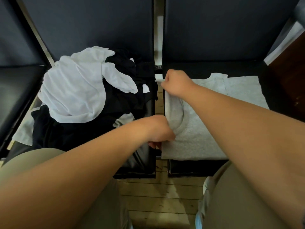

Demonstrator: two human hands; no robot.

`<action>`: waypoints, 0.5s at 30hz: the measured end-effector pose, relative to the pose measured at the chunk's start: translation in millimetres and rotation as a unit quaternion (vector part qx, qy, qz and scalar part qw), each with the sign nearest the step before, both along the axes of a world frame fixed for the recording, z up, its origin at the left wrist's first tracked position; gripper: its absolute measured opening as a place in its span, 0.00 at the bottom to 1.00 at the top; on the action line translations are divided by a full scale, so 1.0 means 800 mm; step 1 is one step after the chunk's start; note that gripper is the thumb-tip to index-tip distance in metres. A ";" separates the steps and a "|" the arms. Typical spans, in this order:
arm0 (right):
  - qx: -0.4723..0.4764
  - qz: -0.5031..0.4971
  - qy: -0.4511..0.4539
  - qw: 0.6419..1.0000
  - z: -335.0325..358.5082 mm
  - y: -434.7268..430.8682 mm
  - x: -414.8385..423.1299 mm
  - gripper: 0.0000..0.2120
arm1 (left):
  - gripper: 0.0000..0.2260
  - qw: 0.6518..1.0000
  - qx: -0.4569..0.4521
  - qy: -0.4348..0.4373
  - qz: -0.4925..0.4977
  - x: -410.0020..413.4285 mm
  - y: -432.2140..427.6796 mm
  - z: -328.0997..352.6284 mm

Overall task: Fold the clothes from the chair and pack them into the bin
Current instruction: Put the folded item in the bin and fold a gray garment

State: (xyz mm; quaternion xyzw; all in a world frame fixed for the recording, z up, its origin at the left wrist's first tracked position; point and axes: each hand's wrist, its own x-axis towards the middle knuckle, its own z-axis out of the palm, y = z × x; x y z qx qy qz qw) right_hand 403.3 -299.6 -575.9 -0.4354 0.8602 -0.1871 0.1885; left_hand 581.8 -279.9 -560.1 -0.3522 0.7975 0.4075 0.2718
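We count two black chairs side by side: the left chair (138,164) holds one heap, with one white top (74,90) on some black clothes (66,131), and the right chair (198,167) holds one gray shirt (206,129) lying flat at the middle right of the frame. Our two bare arms reach forward. The left hand (158,129) is curled tight on the shirt's left edge low down, and the right hand (176,83) grips that edge higher up.
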 end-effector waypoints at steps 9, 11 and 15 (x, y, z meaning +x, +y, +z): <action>-0.147 -0.090 -0.209 0.963 0.062 0.023 -0.002 0.09 | 0.20 0.974 0.224 0.043 0.010 0.021 -0.028 0.060; -0.070 -0.036 -0.160 0.984 0.057 0.034 -0.001 0.08 | 0.18 0.974 0.224 0.041 0.001 0.014 -0.018 0.060; 0.067 0.059 -0.155 0.984 0.045 0.043 0.012 0.16 | 0.17 0.981 0.194 0.020 0.002 0.007 0.003 0.052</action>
